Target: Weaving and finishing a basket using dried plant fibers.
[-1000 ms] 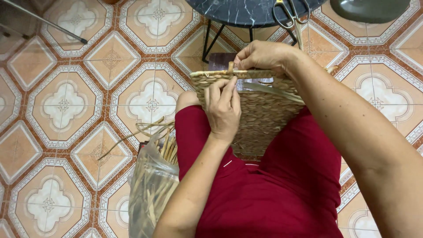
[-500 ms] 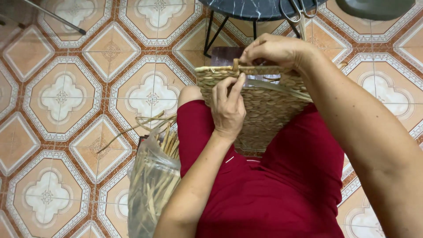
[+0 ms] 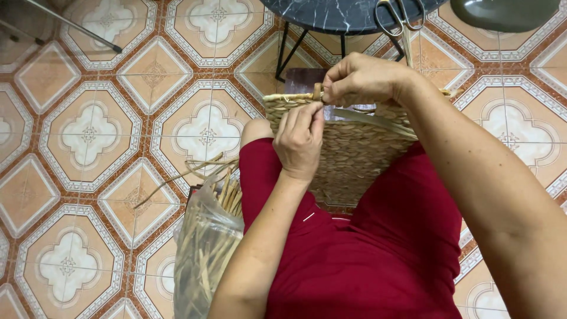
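A woven straw basket [image 3: 354,159] rests on my lap, between my knees, on red trousers. My left hand [image 3: 300,142] presses against the basket's rim at its left side, fingers closed on the weave. My right hand [image 3: 360,77] is above the rim and pinches a short straw strand [image 3: 318,91] that sticks up from the edge. A long flat straw strip [image 3: 378,121] runs across the basket's opening under my right wrist.
A clear plastic bag of dry straw strands [image 3: 207,248] stands on the tiled floor by my left thigh, loose strands spilling out. A dark marble-top table [image 3: 342,12] with scissors [image 3: 398,15] on it is ahead. A grey-green object [image 3: 508,12] is top right.
My right hand has stayed pinching the strand at the rim while the left hand slid slightly along the basket's edge. The view shifted a little.
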